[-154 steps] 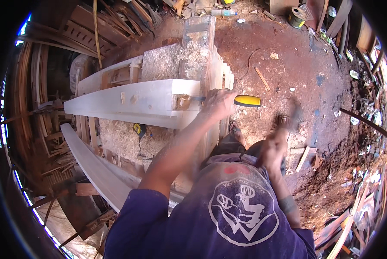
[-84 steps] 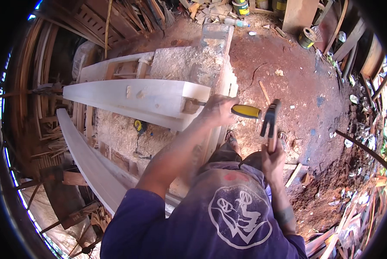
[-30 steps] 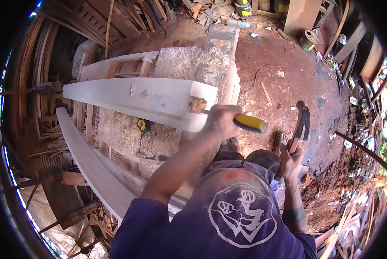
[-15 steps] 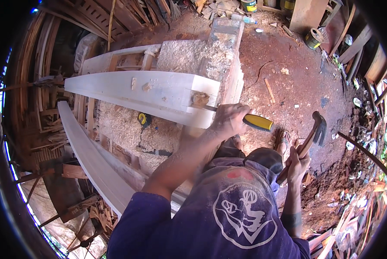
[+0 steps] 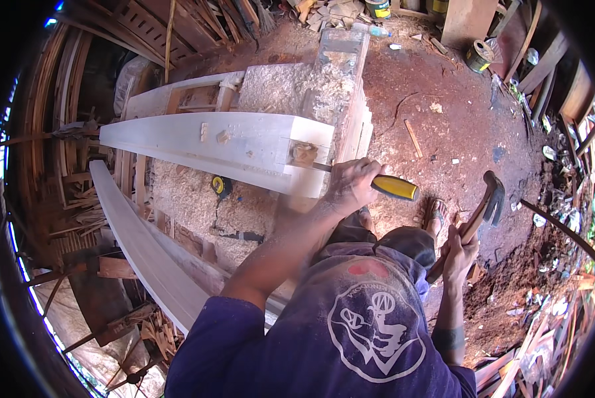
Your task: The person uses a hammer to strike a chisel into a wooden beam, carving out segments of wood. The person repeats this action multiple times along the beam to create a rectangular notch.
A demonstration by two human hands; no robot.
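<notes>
My left hand (image 5: pixel 352 184) is closed around a chisel (image 5: pixel 397 188) with a yellow and black handle. The chisel's metal blade points left into a rough notch (image 5: pixel 302 154) cut in the end of a thick pale timber beam (image 5: pixel 244 142). Off to the right, my right hand (image 5: pixel 460 255) grips the wooden handle of a claw hammer (image 5: pixel 492 199). Its head is raised, apart from the chisel. Small wood chips (image 5: pixel 223 137) lie on the beam's face.
A yellow and black tape measure (image 5: pixel 220 186) lies on the shaving-covered bench beside the beam. A second long pale board (image 5: pixel 131 232) runs along the near left. Tins (image 5: pixel 480 56) stand at the back right; offcuts (image 5: pixel 337 13) are piled at the far side.
The view has shifted very slightly. Both hands keep their holds on the chisel and the hammer, with hardly any movement.
</notes>
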